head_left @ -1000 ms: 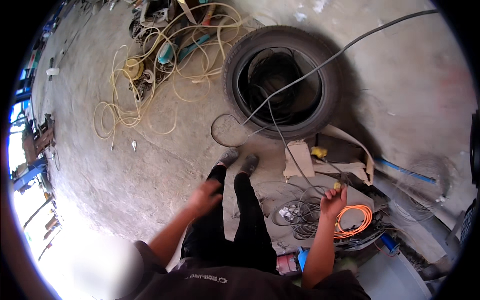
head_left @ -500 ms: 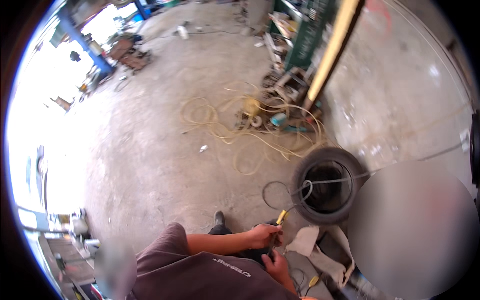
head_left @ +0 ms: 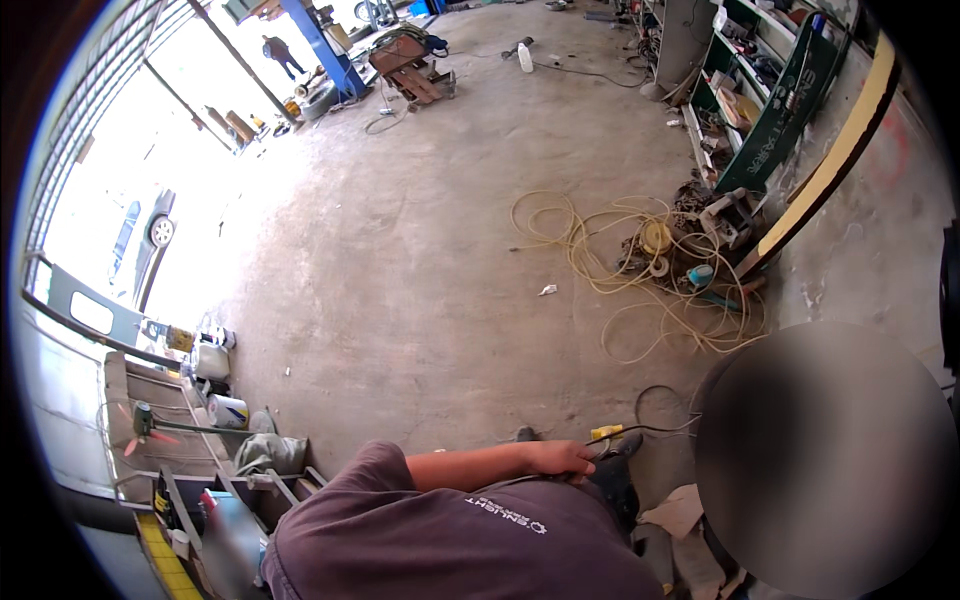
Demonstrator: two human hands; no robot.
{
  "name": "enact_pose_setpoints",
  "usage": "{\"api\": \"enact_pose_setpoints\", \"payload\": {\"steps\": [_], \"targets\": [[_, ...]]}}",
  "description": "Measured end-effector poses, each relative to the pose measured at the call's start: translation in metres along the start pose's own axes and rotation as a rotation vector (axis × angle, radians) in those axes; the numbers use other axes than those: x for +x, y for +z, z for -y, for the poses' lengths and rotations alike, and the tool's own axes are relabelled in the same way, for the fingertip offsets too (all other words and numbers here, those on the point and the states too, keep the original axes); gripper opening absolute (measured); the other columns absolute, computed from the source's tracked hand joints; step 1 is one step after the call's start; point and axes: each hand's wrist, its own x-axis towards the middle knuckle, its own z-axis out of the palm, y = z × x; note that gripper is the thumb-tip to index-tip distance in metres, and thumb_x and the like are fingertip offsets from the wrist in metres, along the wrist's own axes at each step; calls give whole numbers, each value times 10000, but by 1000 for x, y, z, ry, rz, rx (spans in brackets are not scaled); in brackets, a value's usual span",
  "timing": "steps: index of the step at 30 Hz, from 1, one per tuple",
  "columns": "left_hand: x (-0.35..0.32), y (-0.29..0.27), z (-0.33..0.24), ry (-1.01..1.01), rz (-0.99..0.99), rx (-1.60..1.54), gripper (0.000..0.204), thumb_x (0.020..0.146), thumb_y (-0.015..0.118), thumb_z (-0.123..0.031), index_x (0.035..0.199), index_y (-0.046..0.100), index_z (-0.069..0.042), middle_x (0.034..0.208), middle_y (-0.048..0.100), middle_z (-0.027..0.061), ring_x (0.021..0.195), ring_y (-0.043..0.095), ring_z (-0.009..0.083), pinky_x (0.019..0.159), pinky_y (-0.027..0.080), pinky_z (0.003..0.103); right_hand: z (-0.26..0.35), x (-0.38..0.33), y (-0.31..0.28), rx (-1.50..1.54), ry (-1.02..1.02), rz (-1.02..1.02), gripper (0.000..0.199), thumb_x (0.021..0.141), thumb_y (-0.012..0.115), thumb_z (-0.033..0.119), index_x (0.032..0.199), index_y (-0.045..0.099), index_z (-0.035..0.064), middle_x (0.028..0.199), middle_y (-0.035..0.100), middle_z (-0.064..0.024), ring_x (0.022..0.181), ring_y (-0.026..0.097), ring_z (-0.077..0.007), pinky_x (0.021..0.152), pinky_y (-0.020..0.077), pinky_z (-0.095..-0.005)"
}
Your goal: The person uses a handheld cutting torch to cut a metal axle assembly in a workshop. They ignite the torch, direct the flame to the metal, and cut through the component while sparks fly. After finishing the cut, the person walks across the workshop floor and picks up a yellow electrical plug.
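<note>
My left hand (head_left: 562, 460) is in front of my body at the lower middle, its fingers curled closed. A thin black cable (head_left: 655, 429) runs from the hand to the right, and the hand appears to grip it. Just beyond the fingers shows a small yellow piece (head_left: 606, 433), close to my dark shoe (head_left: 630, 443); whether it is joined to the cable I cannot tell. My right hand is out of sight. Below the left hand, light tan cloth or leather pieces (head_left: 678, 510) lie at the right.
Coils of pale yellow hose (head_left: 570, 245) lie on the concrete floor, by a heap of metal parts and a leaning yellow beam (head_left: 830, 160). A green shelf (head_left: 770, 110) stands behind. At left are a white bucket (head_left: 228, 411) and a small fan (head_left: 142, 420). A person (head_left: 282, 56) stands far off.
My view has swung left and up, so the floor items sit further right. The tire is now mostly hidden. My right hand, earlier beside the left one, no longer shows.
</note>
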Motion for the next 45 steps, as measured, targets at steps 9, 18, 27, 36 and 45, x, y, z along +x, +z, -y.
{"api": "enact_pose_setpoints", "payload": {"steps": [9, 18, 27, 36, 45], "targets": [[-56, -31, -1, 149, -112, 557, 524, 862, 756, -420, 1057, 614, 45, 930, 648, 192, 885, 606, 268, 803, 468, 423, -5, -1, 22, 3, 66, 82, 474, 979, 620, 389, 1225, 629, -16, 1137, 722, -93, 980, 703, -214, 879, 554, -340], [-115, -22, -12, 10, -335, 305, 426, 887, 756, -319, 1132, 668, 17, 979, 683, 109, 938, 615, 168, 815, 497, 351, 34, -15, -4, 12, 134, 154, 486, 985, 613, 409, 1236, 627, -6, 1147, 719, -92, 983, 701, -212, 892, 554, -340], [-198, 57, 43, -25, -800, -234, 326, 916, 732, -139, 1199, 680, 16, 1065, 715, 51, 968, 643, 116, 862, 512, 279, 110, -83, 26, -85, 302, 399, 498, 990, 606, 429, 1248, 626, 4, 1158, 715, -92, 987, 700, -209, 905, 554, -341], [-250, 80, 68, -49, -981, -376, 302, 925, 719, -135, 1178, 683, 27, 1062, 717, 64, 945, 648, 112, 845, 516, 279, 159, -126, 169, -799, 506, 592, 794, 911, 462, 788, 1174, 699, 78, 1106, 725, -84, 907, 689, -165, 731, 530, -317], [-252, 39, 43, -209, -903, -112, 302, 928, 715, -143, 1175, 683, 29, 1055, 720, 63, 943, 650, 114, 842, 518, 280, 108, -135, 90, -1045, 257, 507, 905, 913, 450, 792, 1388, 572, 30, 1281, 671, -136, 1088, 654, -250, 899, 514, -400]]}}
